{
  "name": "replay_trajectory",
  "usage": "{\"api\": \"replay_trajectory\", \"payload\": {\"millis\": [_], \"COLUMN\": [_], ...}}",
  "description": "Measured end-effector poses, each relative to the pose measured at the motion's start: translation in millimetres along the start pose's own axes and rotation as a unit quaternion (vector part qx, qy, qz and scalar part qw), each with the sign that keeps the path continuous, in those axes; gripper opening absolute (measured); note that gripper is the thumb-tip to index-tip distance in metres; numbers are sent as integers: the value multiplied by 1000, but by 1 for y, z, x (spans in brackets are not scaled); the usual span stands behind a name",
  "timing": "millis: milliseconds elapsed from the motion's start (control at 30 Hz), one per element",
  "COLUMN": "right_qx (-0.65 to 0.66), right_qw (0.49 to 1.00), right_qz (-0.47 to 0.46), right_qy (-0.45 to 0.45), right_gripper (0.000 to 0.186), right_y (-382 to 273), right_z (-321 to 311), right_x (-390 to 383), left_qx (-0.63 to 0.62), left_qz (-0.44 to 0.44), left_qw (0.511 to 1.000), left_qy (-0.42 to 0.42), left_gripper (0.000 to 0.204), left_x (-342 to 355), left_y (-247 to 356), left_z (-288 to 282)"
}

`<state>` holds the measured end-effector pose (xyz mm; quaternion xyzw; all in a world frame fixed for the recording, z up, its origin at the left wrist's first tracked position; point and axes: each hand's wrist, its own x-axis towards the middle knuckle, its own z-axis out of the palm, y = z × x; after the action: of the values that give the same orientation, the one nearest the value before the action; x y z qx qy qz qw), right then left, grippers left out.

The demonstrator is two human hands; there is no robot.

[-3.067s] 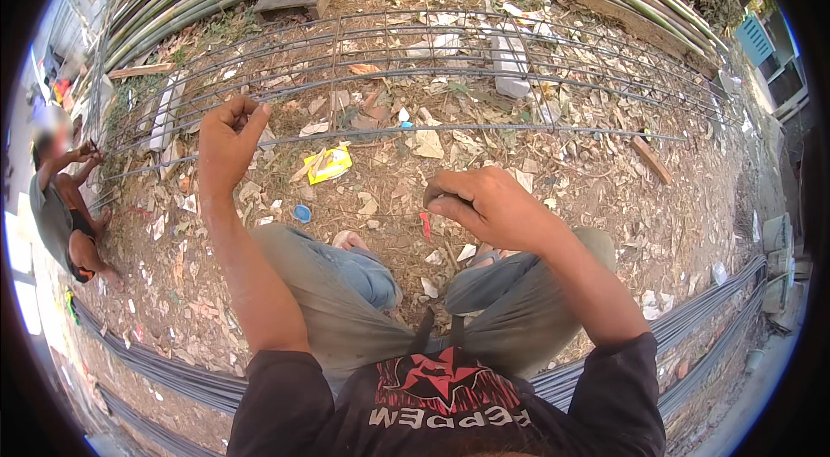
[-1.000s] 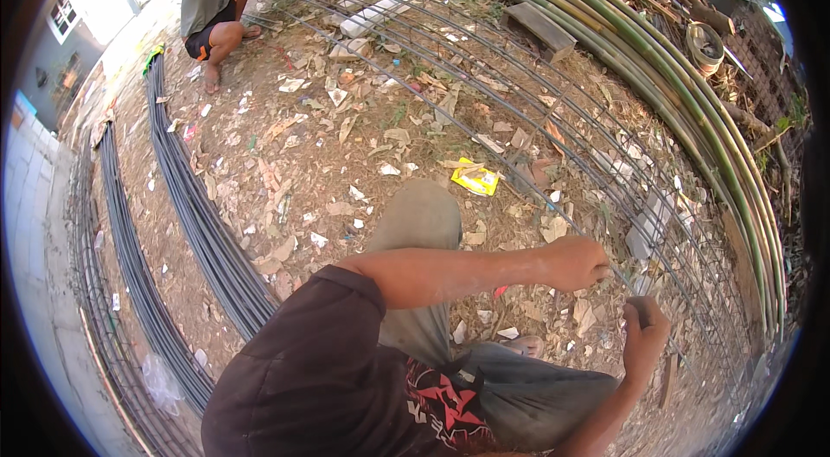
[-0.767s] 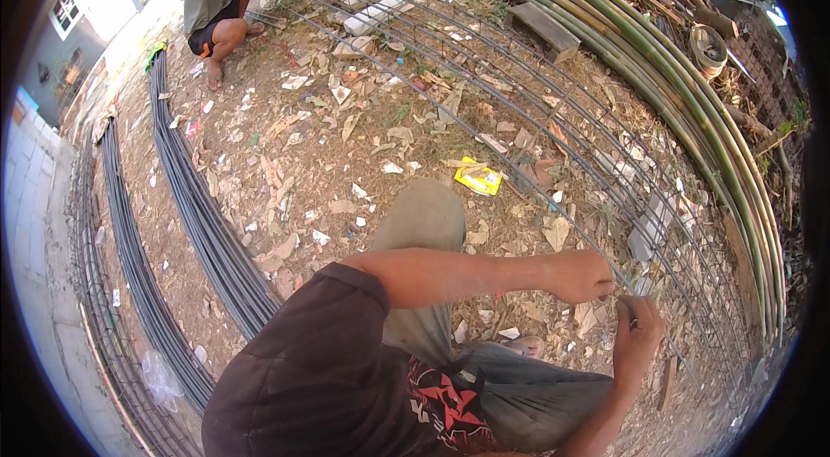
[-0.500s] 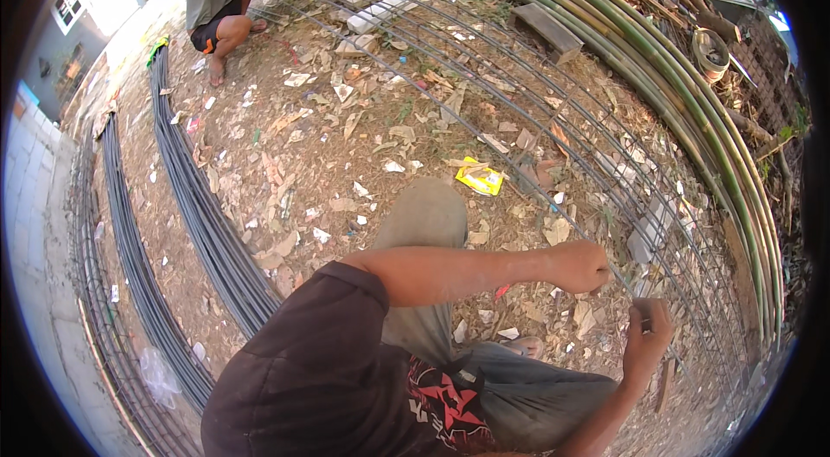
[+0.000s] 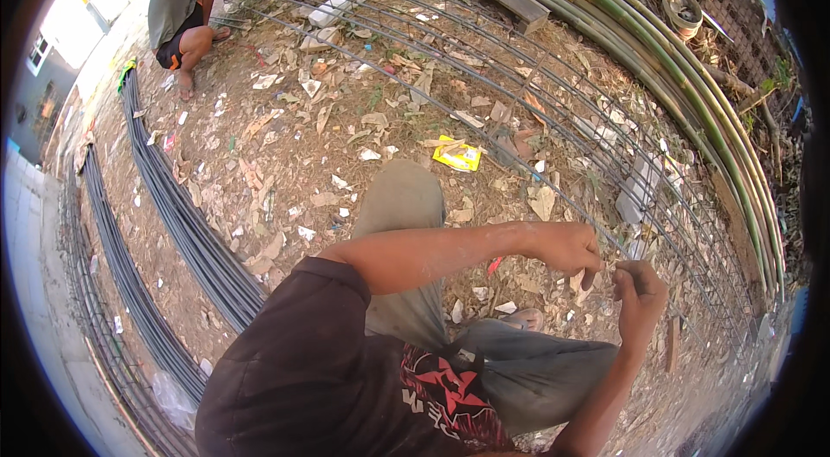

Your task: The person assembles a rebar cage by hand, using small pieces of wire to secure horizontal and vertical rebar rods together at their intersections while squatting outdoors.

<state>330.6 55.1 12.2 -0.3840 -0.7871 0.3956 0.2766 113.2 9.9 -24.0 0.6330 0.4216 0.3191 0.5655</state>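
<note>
A long cage of thin steel reinforcing bars (image 5: 484, 72), with cross ties, runs from the far left to the near right. My left hand (image 5: 566, 248) is bent down at the wrist beside its near bar, fingers curled and pressed together. Just right of it and slightly lower, my right hand (image 5: 640, 293) is raised with thumb and fingers in a pinch close to the same bar. A small gap parts the two hands. Whatever either hand holds is too small or hidden to make out.
At the far left another person (image 5: 186, 16) squats at the cage's other end. Bundles of steel bars (image 5: 164, 172) lie to my left beside a wall. Long green bamboo poles (image 5: 631, 51), a wooden block (image 5: 512, 3) and a bucket (image 5: 682, 12) line the far right. A yellow packet (image 5: 456, 153) lies among litter.
My left hand's fingers have loosened from a fist and point down more. The right hand has gone from a fist to a pinch. The other person has lifted a hand. The whole view has shifted slightly.
</note>
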Motion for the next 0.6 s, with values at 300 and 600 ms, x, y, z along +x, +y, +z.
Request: {"api": "replay_trajectory", "payload": {"millis": [300,600], "right_qx": [108,29], "right_qw": [984,999], "right_qz": [-23,-15], "right_qy": [139,-17], "right_gripper": [31,48], "right_y": [-3,-3], "right_z": [8,22], "right_x": [3,7], "left_qx": [23,65], "left_qz": [39,49], "left_qw": [992,988], "left_qy": [119,134], "left_gripper": [35,32], "left_x": [14,11], "left_y": [3,-7], "left_z": [4,11]}}
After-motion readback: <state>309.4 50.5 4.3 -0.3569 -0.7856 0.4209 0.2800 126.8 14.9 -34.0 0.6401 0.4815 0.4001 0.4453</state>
